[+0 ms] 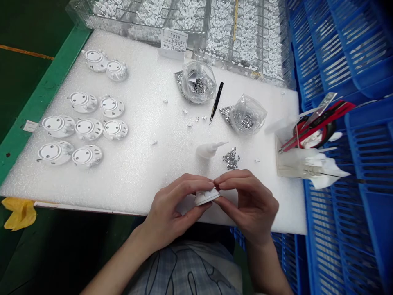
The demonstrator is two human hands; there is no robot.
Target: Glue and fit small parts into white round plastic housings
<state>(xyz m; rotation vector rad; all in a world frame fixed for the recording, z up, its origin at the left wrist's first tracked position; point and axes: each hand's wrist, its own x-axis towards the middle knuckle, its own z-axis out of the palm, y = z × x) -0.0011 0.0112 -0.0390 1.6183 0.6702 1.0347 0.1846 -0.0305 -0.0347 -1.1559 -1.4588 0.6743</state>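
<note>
Your left hand (pixel 173 209) and right hand (pixel 250 205) are pinching a white cap (pixel 206 197) narrowly; nine caps (pixel 88 129) are lying on the foam (pixel 144 172), seemingly done.

Above the left-hand grip (pixel 173 211) and the right-hand grip (pixel 250 205), a white foam sheet (pixel 144 176) gives a way up the desk between the rows of round white plastic housings (pixel 88 129) and a clear plastic bag of silver metal pieces (pixel 247 116). A white plastic squeeze bottle (pixel 208 150) and a small heap of silver metal pieces (pixel 231 158) lie directly ahead of the hands, while red-handled scissors (pixel 319 125) and blue plastic crates (pixel 337 49) block the right side.
</note>
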